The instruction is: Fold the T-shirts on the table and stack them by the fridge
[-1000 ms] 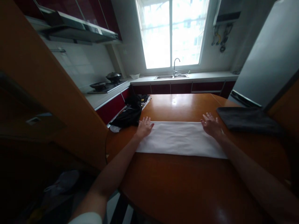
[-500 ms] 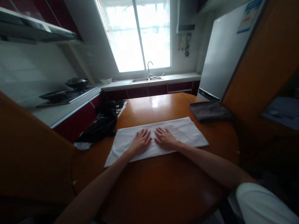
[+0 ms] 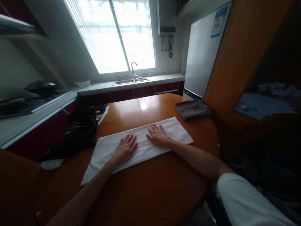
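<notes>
A white cloth [image 3: 141, 146], folded into a long flat strip, lies across the wooden table [image 3: 150, 185]; whether it is a garment I cannot tell. On its left half my left hand [image 3: 125, 149] rests palm down, fingers spread. My right hand [image 3: 157, 135] lies flat on the right half, fingers also apart, near the far edge. Neither hand grips the fabric. The cloth's surface is mostly smooth, with faint creases around the hands. Its left near corner reaches toward my left forearm.
Dark clothes [image 3: 80, 131] are heaped at the table's left edge. A folded dark grey cloth [image 3: 193, 109] lies at the far right. Beyond stand a counter with a sink [image 3: 130, 81], a stove with a pan [image 3: 41, 86], and a fridge [image 3: 204, 53].
My hands have moved apart over the white cloth, the left one toward its left end. The camera has turned right, so the room sits further left in view.
</notes>
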A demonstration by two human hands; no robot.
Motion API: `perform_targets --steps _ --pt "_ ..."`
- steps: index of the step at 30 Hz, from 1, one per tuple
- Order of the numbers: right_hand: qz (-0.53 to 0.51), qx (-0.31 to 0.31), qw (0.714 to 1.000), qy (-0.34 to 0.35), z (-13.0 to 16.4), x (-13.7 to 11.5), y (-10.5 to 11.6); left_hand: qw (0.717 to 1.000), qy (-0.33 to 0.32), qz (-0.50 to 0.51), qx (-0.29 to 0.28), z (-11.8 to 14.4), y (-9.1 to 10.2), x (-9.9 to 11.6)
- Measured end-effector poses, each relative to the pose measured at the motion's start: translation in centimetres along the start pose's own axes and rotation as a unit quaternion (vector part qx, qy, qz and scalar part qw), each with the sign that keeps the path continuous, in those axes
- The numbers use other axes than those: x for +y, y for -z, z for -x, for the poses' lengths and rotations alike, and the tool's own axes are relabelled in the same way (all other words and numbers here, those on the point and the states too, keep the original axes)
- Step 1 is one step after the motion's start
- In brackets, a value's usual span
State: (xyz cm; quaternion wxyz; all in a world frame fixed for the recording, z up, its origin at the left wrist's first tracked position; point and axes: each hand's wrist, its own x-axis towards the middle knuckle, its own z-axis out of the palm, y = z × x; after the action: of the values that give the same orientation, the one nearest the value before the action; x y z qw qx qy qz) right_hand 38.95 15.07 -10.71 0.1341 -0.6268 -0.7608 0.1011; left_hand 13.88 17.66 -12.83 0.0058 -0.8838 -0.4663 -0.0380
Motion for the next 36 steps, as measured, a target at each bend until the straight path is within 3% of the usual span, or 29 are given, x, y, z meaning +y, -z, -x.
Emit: perform_targets --steps 7,15,20,27,32,36 --pt "0.013 0.039 0.997 -0.071 -0.5 1.4 0.2 0.999 0.017 0.001 -0.036 0.2 1.0 0.5" --pt "0.020 0.054 0.993 -0.103 -0.5 2.3 0.4 0.999 0.024 -0.003 -0.025 0.5 1.3 0.7" --pt "0.036 0.042 0.994 -0.092 1.0 6.0 1.0 0.999 0.027 0.006 -0.032 0.6 1.4 0.8" --pt "0.062 0.040 0.985 -0.158 2.1 11.8 3.6 0.999 0.025 0.014 -0.034 0.6 1.4 0.7" --pt "0.036 0.097 0.967 -0.233 2.4 13.0 6.5 0.999 0.019 0.027 0.001 0.4 1.6 1.2" --pt "0.019 0.097 0.956 -0.275 3.3 13.5 7.7 0.994 -0.061 0.078 0.042 0.7 2.4 3.8"
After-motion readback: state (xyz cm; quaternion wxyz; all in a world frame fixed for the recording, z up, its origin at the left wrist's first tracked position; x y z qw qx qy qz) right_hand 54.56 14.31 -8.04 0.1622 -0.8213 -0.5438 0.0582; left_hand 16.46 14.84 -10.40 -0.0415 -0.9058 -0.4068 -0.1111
